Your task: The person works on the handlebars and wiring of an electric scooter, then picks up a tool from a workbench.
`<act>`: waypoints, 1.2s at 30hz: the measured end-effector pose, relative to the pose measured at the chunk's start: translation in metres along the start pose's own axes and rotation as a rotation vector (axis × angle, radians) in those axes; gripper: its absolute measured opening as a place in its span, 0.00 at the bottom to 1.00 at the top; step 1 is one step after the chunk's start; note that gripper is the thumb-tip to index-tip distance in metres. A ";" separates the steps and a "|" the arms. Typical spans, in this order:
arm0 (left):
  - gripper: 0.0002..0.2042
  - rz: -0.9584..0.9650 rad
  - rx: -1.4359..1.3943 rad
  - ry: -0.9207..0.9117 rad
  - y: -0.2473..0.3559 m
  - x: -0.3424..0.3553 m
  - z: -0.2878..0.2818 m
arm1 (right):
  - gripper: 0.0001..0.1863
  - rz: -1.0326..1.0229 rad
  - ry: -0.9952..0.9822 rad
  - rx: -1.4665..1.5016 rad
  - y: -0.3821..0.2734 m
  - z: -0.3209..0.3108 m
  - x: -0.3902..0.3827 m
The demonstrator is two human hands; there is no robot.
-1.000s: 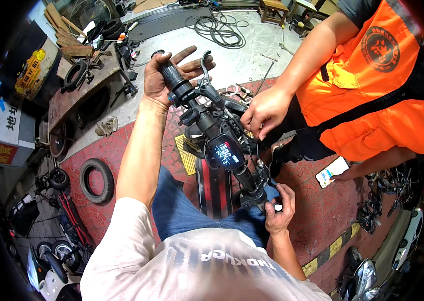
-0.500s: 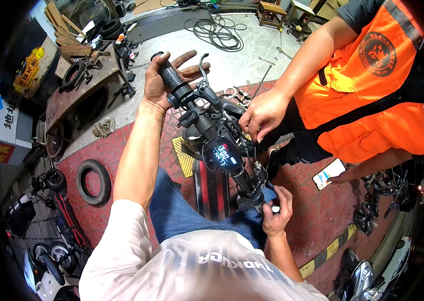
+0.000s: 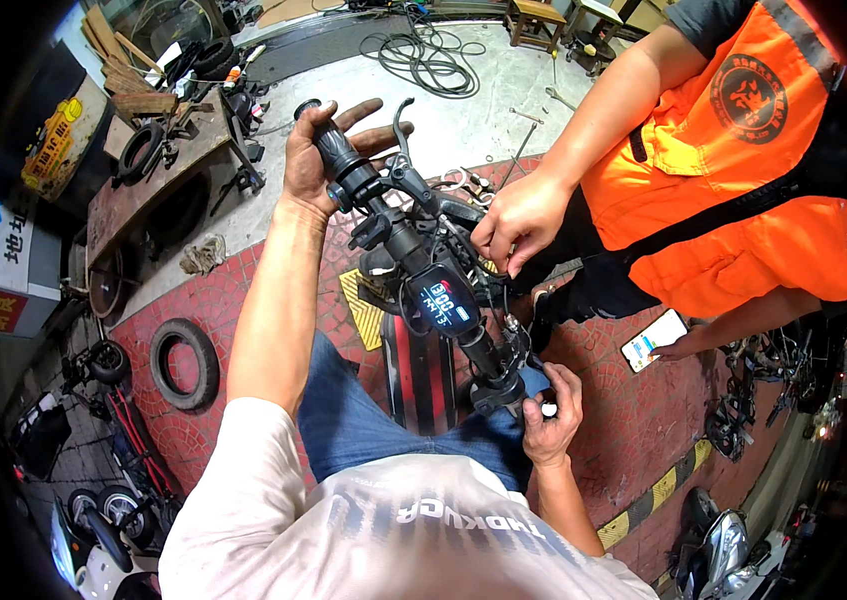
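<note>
My left hand (image 3: 323, 165) rests against the left handlebar grip (image 3: 338, 150), thumb over it and fingers stretched apart near the brake lever (image 3: 402, 150). My right hand (image 3: 551, 420) has curled fingers at the right end of the handlebar (image 3: 503, 385), by a small white part. Between them a lit display (image 3: 442, 298) sits on the bar, with cables around it. A co-worker's hand (image 3: 523, 225) pinches near the cables beside the display; their other hand holds a lit phone (image 3: 653, 340) at the right. The red-striped deck (image 3: 413, 370) is below.
A co-worker in an orange vest (image 3: 703, 200) stands at right. A loose tyre (image 3: 184, 362) lies on red paving at left, a cluttered bench (image 3: 143, 210) behind it. Hose coils (image 3: 423, 65), wrenches (image 3: 533, 120), stools (image 3: 538, 20) and parked scooters (image 3: 103, 530) are around.
The handlebar, both my hands and the co-worker's hands appear slightly further left in the picture, as does the background. My hands keep much the same shape and place on the bar.
</note>
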State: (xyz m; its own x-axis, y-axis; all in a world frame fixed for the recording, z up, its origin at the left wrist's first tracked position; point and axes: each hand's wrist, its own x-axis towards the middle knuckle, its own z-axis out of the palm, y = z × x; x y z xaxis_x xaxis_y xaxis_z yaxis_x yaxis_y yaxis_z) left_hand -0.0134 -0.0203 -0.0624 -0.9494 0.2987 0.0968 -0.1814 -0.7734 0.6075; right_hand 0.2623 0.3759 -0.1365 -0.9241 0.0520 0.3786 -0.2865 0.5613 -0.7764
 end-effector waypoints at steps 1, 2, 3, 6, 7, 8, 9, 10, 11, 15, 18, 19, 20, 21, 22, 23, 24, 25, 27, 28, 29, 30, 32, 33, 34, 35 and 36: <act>0.43 0.006 0.003 0.017 -0.001 0.000 0.001 | 0.37 -0.002 -0.001 0.003 0.000 0.000 0.000; 0.43 0.014 0.005 0.036 -0.001 -0.001 0.007 | 0.37 -0.003 -0.004 0.000 0.001 -0.001 0.000; 0.44 0.013 -0.011 0.004 -0.002 0.001 0.006 | 0.37 -0.004 -0.007 -0.003 0.001 -0.001 0.000; 0.43 0.033 -0.076 -0.042 -0.006 0.003 0.008 | 0.37 0.000 -0.008 -0.007 0.002 -0.002 0.000; 0.42 0.062 -0.076 -0.013 -0.010 0.004 0.009 | 0.37 0.003 -0.006 -0.008 0.003 -0.002 0.000; 0.41 0.075 -0.084 0.000 -0.011 0.003 0.010 | 0.37 0.003 -0.006 -0.009 0.002 -0.002 0.000; 0.41 0.087 -0.093 0.014 -0.012 0.003 0.011 | 0.37 0.004 -0.006 -0.010 0.002 -0.002 0.000; 0.40 0.099 -0.102 0.028 -0.014 0.004 0.011 | 0.37 0.005 -0.006 -0.011 0.001 -0.003 0.001; 0.39 0.103 -0.097 0.036 -0.014 0.004 0.012 | 0.37 0.000 -0.003 -0.006 0.002 -0.003 0.001; 0.35 0.137 -0.058 0.067 -0.014 0.006 0.008 | 0.37 -0.005 -0.002 0.002 0.004 -0.003 0.001; 0.30 0.204 0.008 0.118 -0.015 0.009 -0.003 | 0.37 -0.005 -0.003 -0.003 0.003 -0.003 0.001; 0.29 0.233 0.027 0.154 -0.017 0.011 -0.004 | 0.38 -0.006 -0.002 -0.005 0.003 -0.003 0.002; 0.27 0.263 0.045 0.189 -0.018 0.012 -0.004 | 0.38 -0.009 -0.002 -0.016 0.003 -0.004 0.002; 0.25 0.269 0.028 0.194 -0.018 0.012 -0.004 | 0.38 -0.013 -0.002 -0.028 0.002 -0.004 0.002; 0.27 0.263 0.028 0.186 -0.019 0.012 -0.004 | 0.38 -0.016 -0.001 -0.039 0.002 -0.005 0.003; 0.28 0.255 0.029 0.179 -0.018 0.011 -0.001 | 0.38 -0.018 0.000 -0.038 0.002 -0.005 0.002; 0.30 0.247 0.031 0.172 -0.018 0.010 0.002 | 0.38 -0.020 0.002 -0.036 0.002 -0.005 0.003; 0.32 0.198 0.021 0.129 -0.017 0.009 0.001 | 0.38 -0.022 0.003 -0.035 0.002 -0.005 0.003; 0.37 0.098 0.001 0.044 -0.013 0.006 0.002 | 0.37 -0.005 0.001 -0.015 0.002 -0.005 0.002; 0.39 0.078 -0.003 0.036 -0.012 0.006 0.003 | 0.37 0.004 0.001 -0.005 0.002 -0.005 0.002; 0.41 0.057 -0.008 0.027 -0.011 0.004 0.009 | 0.37 0.005 0.000 -0.003 0.003 -0.006 0.002; 0.44 0.037 -0.012 0.019 -0.010 0.003 0.013 | 0.37 0.007 0.000 -0.001 0.003 -0.006 0.001; 0.44 0.037 -0.008 -0.012 -0.010 0.004 0.011 | 0.37 0.005 0.001 -0.001 0.005 -0.006 0.002; 0.43 0.046 -0.020 -0.018 -0.011 0.004 0.011 | 0.37 0.002 0.004 -0.005 0.005 -0.006 0.002; 0.42 0.056 -0.032 -0.024 -0.013 0.004 0.011 | 0.37 -0.001 0.006 -0.008 0.006 -0.006 0.002; 0.40 0.071 -0.042 -0.030 -0.013 0.005 0.006 | 0.37 -0.003 0.006 -0.013 0.005 -0.005 0.002; 0.38 0.087 -0.052 -0.036 -0.014 0.007 -0.001 | 0.37 -0.006 0.006 -0.018 0.005 -0.005 0.002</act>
State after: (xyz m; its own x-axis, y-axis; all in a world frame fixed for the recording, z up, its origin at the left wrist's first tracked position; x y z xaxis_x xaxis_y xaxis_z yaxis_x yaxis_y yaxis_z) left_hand -0.0179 -0.0085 -0.0710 -0.9526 0.2481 0.1763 -0.1125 -0.8252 0.5536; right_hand 0.2603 0.3831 -0.1367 -0.9210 0.0536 0.3859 -0.2870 0.5765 -0.7650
